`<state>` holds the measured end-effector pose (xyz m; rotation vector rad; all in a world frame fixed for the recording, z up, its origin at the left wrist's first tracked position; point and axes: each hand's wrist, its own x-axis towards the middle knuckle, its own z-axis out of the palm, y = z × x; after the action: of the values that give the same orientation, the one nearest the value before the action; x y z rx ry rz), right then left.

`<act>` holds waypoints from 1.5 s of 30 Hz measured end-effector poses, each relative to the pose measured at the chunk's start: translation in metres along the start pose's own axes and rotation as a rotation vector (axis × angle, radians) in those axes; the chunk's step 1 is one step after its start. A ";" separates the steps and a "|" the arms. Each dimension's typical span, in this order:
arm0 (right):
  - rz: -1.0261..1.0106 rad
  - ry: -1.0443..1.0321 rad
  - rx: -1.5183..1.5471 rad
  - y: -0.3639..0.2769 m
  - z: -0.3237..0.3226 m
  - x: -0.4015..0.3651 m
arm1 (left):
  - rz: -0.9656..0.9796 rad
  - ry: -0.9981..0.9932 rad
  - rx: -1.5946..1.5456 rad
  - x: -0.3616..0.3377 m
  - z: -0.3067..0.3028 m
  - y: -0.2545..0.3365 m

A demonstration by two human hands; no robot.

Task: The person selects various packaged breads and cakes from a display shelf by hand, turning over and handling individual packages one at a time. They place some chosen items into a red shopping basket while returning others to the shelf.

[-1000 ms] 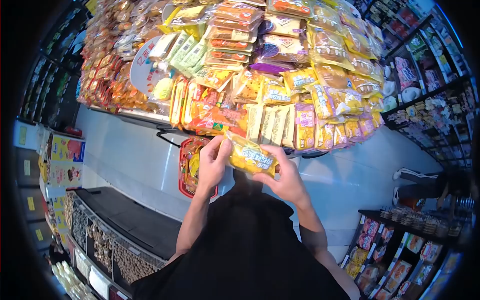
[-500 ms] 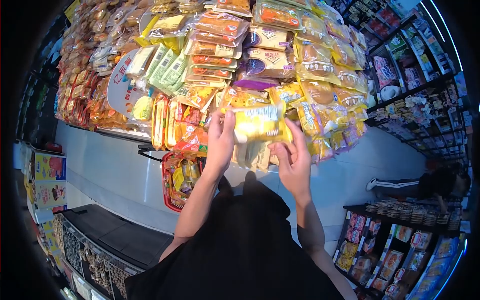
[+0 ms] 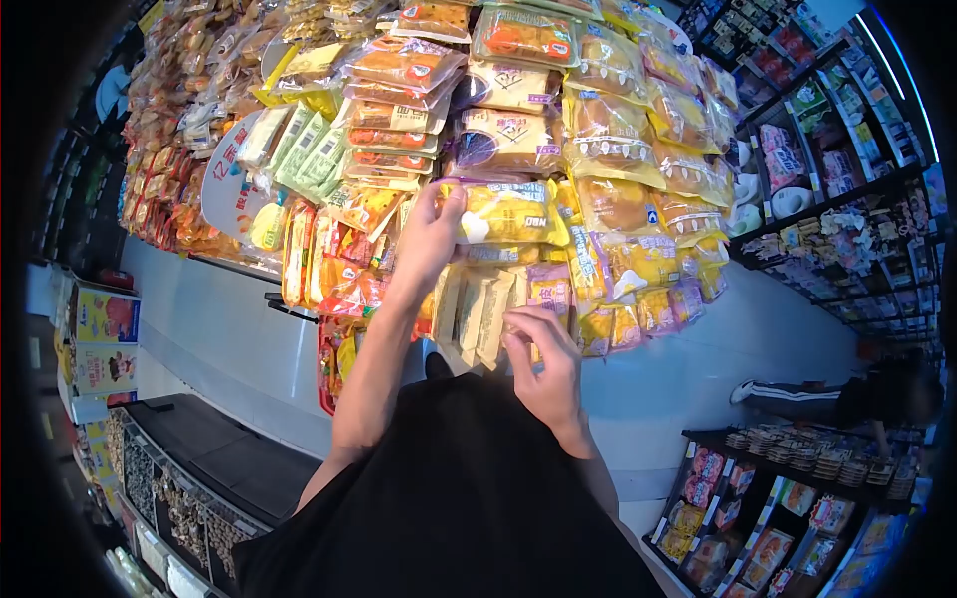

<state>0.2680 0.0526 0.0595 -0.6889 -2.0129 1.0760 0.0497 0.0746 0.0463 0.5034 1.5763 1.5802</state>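
Note:
My left hand (image 3: 431, 239) is closed on the left end of a yellow plastic snack packet (image 3: 510, 213), with the thumb on top. The packet lies over the middle of the heaped display, its printed front facing up. My right hand (image 3: 548, 374) is lower and nearer my body, its fingers loosely bent and the thumb slightly apart, with nothing visible in it. Just left of its fingertips are long beige packets (image 3: 477, 311). A purple-and-yellow packet (image 3: 548, 287) lies right above that hand.
Rows of packaged breads (image 3: 513, 130) cover the display, with a white sign (image 3: 224, 179) at its left. A red basket (image 3: 326, 369) is partly hidden below the display edge. Dark bulk bins (image 3: 214, 448) stand left behind me. Shelving (image 3: 768, 498) and a person (image 3: 857, 394) are at right.
The right hand has let go of the yellow packet and moved down towards me. The left hand has carried the packet slightly up, with its other face now showing. The view has shifted a little.

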 end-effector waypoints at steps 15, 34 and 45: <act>-0.158 -0.061 -0.301 0.003 0.002 0.070 | 0.105 0.127 0.213 0.019 -0.040 -0.007; -0.317 -0.167 -0.747 0.050 0.039 0.114 | 0.307 0.253 0.648 0.023 -0.046 0.004; -0.368 -0.214 -0.723 0.051 0.053 0.127 | 0.669 0.145 0.881 -0.009 -0.059 -0.020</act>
<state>0.1571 0.1466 0.0412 -0.5243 -2.6039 0.1904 0.0149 0.0286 0.0219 1.5421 2.3500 1.2879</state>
